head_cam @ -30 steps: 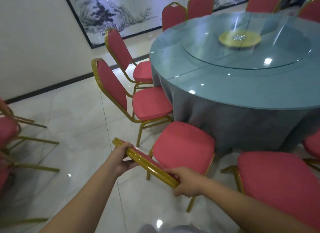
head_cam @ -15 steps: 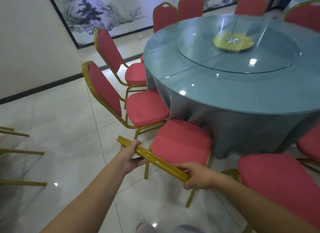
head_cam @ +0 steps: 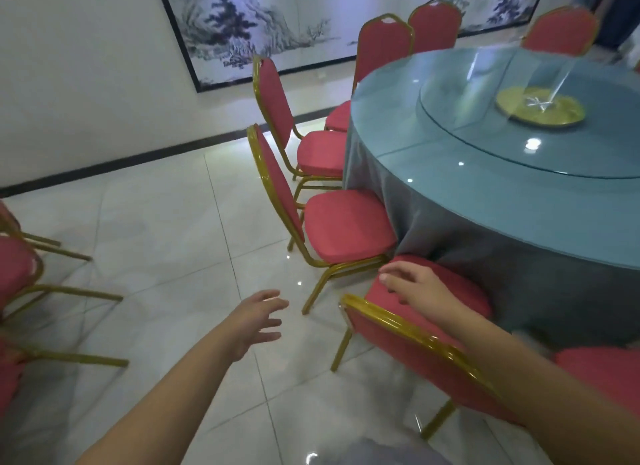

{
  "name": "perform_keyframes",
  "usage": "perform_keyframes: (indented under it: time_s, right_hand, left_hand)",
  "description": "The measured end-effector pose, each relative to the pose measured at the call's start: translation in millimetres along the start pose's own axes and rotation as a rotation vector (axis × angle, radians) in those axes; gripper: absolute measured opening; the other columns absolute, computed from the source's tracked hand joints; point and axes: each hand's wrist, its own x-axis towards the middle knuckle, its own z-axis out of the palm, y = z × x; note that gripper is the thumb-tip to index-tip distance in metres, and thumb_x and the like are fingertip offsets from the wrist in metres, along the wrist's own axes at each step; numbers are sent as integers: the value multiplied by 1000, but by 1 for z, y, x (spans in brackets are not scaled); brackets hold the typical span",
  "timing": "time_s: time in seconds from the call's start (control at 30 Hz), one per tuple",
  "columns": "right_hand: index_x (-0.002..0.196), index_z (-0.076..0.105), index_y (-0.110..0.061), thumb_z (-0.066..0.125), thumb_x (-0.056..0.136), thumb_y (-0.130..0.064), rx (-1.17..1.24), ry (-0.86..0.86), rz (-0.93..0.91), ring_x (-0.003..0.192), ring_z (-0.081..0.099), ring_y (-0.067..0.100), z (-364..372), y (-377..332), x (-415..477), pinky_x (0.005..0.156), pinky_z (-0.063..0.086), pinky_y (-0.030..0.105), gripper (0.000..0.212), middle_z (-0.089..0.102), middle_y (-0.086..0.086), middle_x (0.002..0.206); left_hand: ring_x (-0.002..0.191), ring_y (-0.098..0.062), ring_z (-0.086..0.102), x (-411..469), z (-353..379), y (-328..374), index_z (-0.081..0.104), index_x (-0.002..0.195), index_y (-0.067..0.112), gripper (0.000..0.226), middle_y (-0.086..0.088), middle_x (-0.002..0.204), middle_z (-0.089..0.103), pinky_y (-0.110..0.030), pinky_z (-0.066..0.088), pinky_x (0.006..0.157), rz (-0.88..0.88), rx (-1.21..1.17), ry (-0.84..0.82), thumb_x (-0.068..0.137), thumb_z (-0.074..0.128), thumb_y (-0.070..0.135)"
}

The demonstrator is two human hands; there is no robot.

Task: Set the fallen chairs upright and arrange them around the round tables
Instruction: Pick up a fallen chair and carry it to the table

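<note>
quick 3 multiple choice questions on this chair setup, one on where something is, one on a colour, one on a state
1. Where do the fallen chairs lie?
A. piled on a trolley
B. on the floor at the left edge of the view
C. stacked in a doorway

2. What colour is the tablecloth?
A. grey-blue
B. white
C. red

3. What are the left hand and the right hand doing?
A. both grip a chair back
B. the left one grips a chair leg
C. both are open and hold nothing

Answers:
1. B, they lie on their sides with their gold legs sticking out sideways over the tiles.
2. A, the cloth hangs grey-blue down the side of the table.
3. C, the fingers of both hands are spread and curl round nothing.
</note>
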Motion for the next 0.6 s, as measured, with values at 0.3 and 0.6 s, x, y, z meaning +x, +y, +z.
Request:
perform_keyframes:
  time_s: [0.3,0.6]
  right_hand:
    - [114,63,-33,76,84,-35,-19,-52,0,101,63,13,98,-39,144,73,48,26,33,64,-4,116]
    - [145,41,-28,80,78,-39,-22,-114,72,110,57,7,180,-117,350,88,49,29,78,53,-22,118]
  left_hand:
    - [103,-16,60,87,-122,71,44,136,29,56,0,114,61,-36,56,86,133,-7,158,87,71,24]
    - [114,-22,56,237,-207,210,36,145,34,69,-3,138,48,-42,48,100,193,264,146,86,70,27]
